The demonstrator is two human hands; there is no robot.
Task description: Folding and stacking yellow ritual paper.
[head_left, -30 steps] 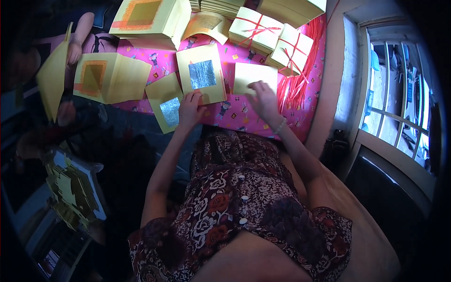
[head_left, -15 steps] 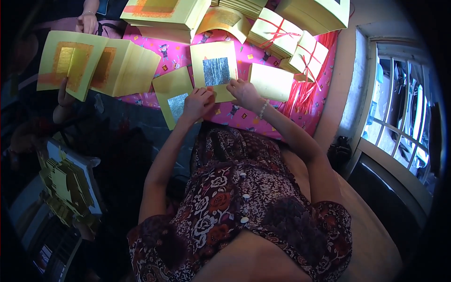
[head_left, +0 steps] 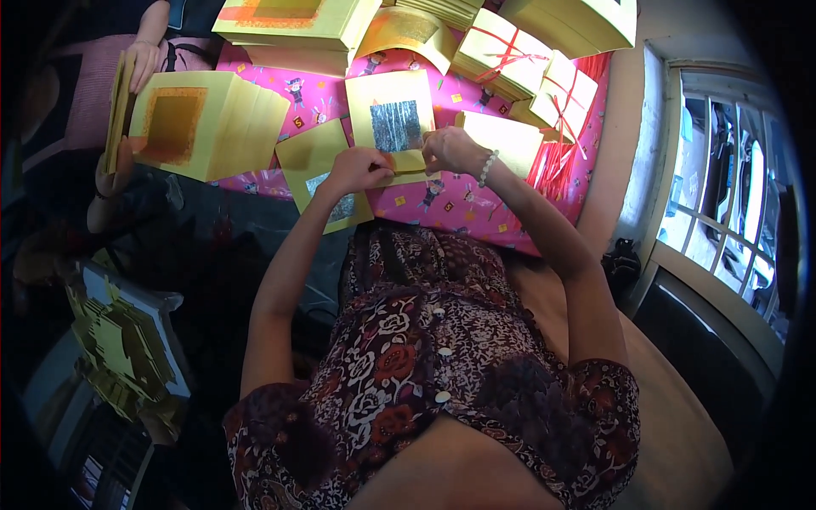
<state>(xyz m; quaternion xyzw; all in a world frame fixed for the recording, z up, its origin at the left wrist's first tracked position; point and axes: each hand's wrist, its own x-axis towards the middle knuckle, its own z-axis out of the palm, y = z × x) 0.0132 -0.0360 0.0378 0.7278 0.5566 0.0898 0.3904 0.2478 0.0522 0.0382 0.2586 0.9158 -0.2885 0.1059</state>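
A yellow paper sheet (head_left: 395,123) with a silver foil square lies on the pink patterned table cover. My left hand (head_left: 359,170) is closed at its near left corner, thumb and fingers pinched on the edge. At the near right corner my right hand (head_left: 456,151), with a beaded bracelet at the wrist, pinches the same edge, which looks turned up between the hands. Under my left wrist lies another silver-foiled yellow sheet (head_left: 313,149), partly covered by the hand and forearm. Just beyond my right hand sits a plain pale yellow stack (head_left: 510,140).
Tied yellow bundles (head_left: 501,51) with red string stand at the back right, beside loose red strings (head_left: 557,166). A tall paper stack (head_left: 293,42) and a curved sheet (head_left: 408,34) are at the back. At left, another person's hand (head_left: 143,66) holds papers beside a fanned stack (head_left: 212,127).
Both my hands have shifted slightly and now pinch the sheet's near edge. At left, the other person's papers have swung from facing me to edge-on, uncovering more of the fanned stack.
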